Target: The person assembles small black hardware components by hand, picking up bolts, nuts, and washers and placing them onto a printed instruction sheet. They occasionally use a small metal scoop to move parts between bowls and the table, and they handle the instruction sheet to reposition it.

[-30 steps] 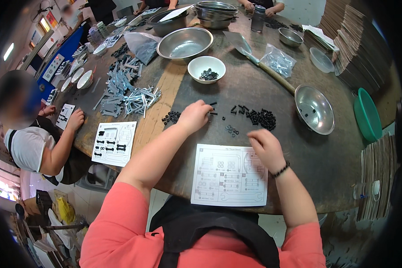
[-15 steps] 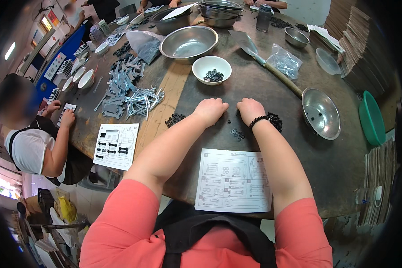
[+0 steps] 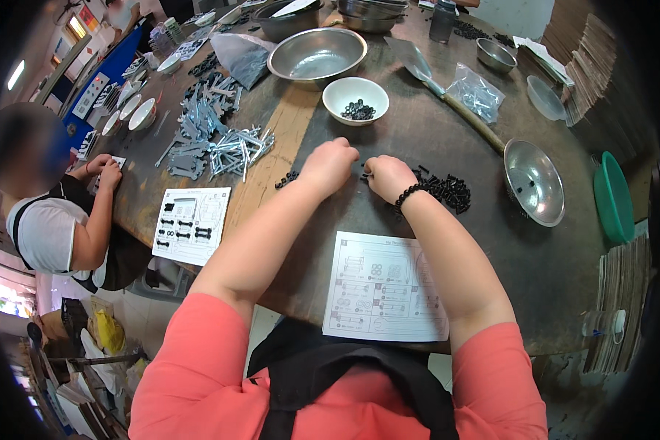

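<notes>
Over the middle of the table, my left hand (image 3: 330,166) is closed, its fingertips pinched together; whatever they hold is hidden. Facing it a short way off, my right hand (image 3: 390,179) pinches a small black piece (image 3: 364,170) at its fingertips. Beside the right wrist, which wears a black beaded bracelet, spreads a pile of short black bolts (image 3: 451,192). Some small black nuts (image 3: 287,179) lie by the left wrist. Beyond both hands stands a white bowl (image 3: 356,92) with black nuts inside. A printed instruction sheet (image 3: 374,323) lies between my forearms.
Metal wrenches (image 3: 202,117) and hex keys (image 3: 240,152) are heaped to the left, near a sheet with black parts (image 3: 191,224). Farther off sits a steel basin (image 3: 317,55). A wooden-handled scoop (image 3: 466,117), a steel bowl (image 3: 533,202) and a green basin (image 3: 613,198) are to the right. A co-worker sits left.
My right hand has moved left, away from the bolt pile, uncovering more of it. Small rings seen between my arms earlier are now hidden. The view has shifted slightly.
</notes>
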The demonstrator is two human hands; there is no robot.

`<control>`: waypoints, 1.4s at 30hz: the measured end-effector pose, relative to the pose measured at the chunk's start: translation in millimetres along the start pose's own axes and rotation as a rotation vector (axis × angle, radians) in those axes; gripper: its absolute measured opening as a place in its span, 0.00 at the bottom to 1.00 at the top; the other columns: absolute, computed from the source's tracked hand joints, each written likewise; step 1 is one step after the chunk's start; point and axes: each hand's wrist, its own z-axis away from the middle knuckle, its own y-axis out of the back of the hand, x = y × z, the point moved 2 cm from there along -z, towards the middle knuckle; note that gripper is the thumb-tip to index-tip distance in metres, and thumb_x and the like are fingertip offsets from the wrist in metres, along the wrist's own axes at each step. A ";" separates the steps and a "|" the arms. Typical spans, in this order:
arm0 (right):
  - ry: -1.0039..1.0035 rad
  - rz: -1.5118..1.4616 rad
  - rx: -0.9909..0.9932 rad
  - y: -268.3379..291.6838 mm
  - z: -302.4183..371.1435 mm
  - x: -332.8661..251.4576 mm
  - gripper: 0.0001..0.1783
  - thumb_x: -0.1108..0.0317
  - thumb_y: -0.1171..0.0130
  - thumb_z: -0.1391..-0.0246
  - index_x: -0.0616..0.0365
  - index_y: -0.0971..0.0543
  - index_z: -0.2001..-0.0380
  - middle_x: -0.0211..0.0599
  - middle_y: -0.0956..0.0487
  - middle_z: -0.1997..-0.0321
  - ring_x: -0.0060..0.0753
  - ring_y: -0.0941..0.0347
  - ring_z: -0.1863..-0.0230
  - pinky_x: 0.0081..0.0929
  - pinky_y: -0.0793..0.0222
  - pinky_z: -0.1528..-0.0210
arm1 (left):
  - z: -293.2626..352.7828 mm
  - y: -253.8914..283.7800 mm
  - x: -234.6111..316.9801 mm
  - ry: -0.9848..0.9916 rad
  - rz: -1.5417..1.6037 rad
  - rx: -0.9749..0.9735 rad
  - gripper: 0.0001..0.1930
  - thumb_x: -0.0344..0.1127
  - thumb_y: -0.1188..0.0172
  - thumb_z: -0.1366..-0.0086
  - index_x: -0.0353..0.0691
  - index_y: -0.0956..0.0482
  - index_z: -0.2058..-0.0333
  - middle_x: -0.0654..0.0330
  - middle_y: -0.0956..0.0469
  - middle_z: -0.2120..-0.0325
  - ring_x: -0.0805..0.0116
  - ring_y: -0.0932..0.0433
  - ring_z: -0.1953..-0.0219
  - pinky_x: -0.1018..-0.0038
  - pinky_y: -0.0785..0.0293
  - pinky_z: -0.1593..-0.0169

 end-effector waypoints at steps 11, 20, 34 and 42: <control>-0.133 0.160 -0.062 -5.7 8.4 -16.7 0.12 0.72 0.48 0.52 0.64 0.23 0.64 0.50 0.23 0.60 0.50 0.26 0.56 0.38 0.29 0.53 | 109.3 48.7 46.9 0.101 0.584 -0.079 0.08 0.25 0.40 0.47 0.38 0.21 0.66 0.58 0.23 0.71 0.65 0.23 0.68 0.74 0.27 0.63; -0.077 -0.442 0.068 16.3 77.1 -28.1 0.08 0.70 0.44 0.55 0.63 0.25 0.72 0.42 0.23 0.74 0.36 0.27 0.71 0.29 0.31 0.67 | 131.4 -2.2 63.4 -0.268 0.541 -0.024 0.06 0.28 0.39 0.50 0.43 0.23 0.71 0.63 0.22 0.70 0.61 0.25 0.63 0.67 0.29 0.57; 0.014 -0.045 -0.075 -29.4 145.7 -61.3 0.07 0.67 0.49 0.51 0.57 0.23 0.72 0.45 0.24 0.70 0.49 0.27 0.66 0.40 0.30 0.62 | 144.4 10.4 68.1 -0.040 0.559 -0.172 0.11 0.27 0.39 0.52 0.39 0.29 0.69 0.55 0.26 0.67 0.55 0.27 0.61 0.64 0.30 0.58; -0.050 -0.189 0.092 -16.0 138.2 -46.0 0.07 0.67 0.43 0.52 0.56 0.21 0.70 0.40 0.24 0.71 0.43 0.27 0.67 0.35 0.30 0.62 | 139.8 8.5 72.2 0.060 0.566 -0.175 0.14 0.26 0.38 0.53 0.39 0.29 0.66 0.55 0.25 0.67 0.56 0.26 0.61 0.65 0.31 0.58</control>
